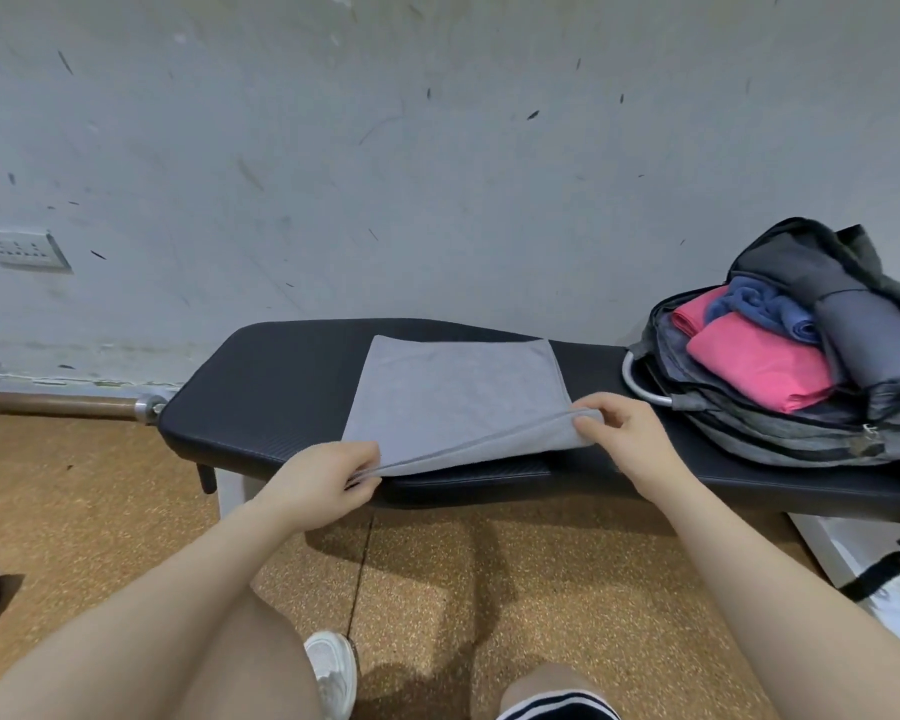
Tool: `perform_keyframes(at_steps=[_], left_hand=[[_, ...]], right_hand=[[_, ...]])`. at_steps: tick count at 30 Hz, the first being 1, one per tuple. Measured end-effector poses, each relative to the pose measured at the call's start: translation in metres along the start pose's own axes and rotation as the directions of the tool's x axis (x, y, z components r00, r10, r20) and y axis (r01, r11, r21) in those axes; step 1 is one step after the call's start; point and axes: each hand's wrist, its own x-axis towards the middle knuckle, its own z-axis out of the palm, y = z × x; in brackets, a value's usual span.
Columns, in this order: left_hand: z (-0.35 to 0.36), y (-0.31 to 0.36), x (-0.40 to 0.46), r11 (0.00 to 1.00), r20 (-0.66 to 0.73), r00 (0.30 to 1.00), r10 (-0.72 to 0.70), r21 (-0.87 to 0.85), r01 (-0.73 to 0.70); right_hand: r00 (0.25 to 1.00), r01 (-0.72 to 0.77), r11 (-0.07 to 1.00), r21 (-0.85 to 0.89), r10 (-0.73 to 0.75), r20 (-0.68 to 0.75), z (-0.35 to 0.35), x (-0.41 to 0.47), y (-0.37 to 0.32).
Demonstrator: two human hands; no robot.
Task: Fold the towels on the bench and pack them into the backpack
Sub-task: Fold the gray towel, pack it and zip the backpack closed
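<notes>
Head view: we are mid-fold on the grey towel [458, 392], lying on the bench [281, 387]. Left hand [323, 483] and right hand [619, 433] pinch its near corners; next, carry them toward 12 o'clock. Backpack [801, 428] waits at 3 o'clock.

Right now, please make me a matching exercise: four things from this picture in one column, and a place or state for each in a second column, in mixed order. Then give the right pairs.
Column one:
1. grey towel
2. pink towel
3. blue towel
4. wall socket

Column two:
A. lies in the open backpack, nearest its front edge
B. far left, above the floor
C. flat on the black bench, its near edge pinched by the left hand and the right hand
D. rumpled in the backpack, behind the pink one

Pairs: 1-C, 2-A, 3-D, 4-B
</notes>
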Motion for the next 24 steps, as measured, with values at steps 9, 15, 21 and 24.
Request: perform_keyframes(at_steps=[9,15,21,24], left_hand=[[-0.04,-0.001,0.049,0.825,-0.108,0.95,-0.292,-0.531,0.193],[-0.018,-0.01,0.102,0.526,-0.061,0.829,-0.556,-0.798,0.294],[-0.004,-0.03,0.156,0.649,-0.056,0.834,-0.549,-0.657,0.384],[0.008,-0.043,0.168,0.75,-0.035,0.829,-0.557,-0.451,0.484]], right_hand=[[0.983,-0.112,0.982,0.154,0.133,-0.128,-0.007,0.034,-0.003],[0.957,-0.205,0.979,0.017,0.204,-0.205,0.003,0.08,0.017],[0.945,-0.302,0.93,-0.208,0.264,-0.194,0.022,0.13,0.025],[0.928,-0.367,0.864,-0.345,0.316,-0.196,0.028,0.14,0.035]])
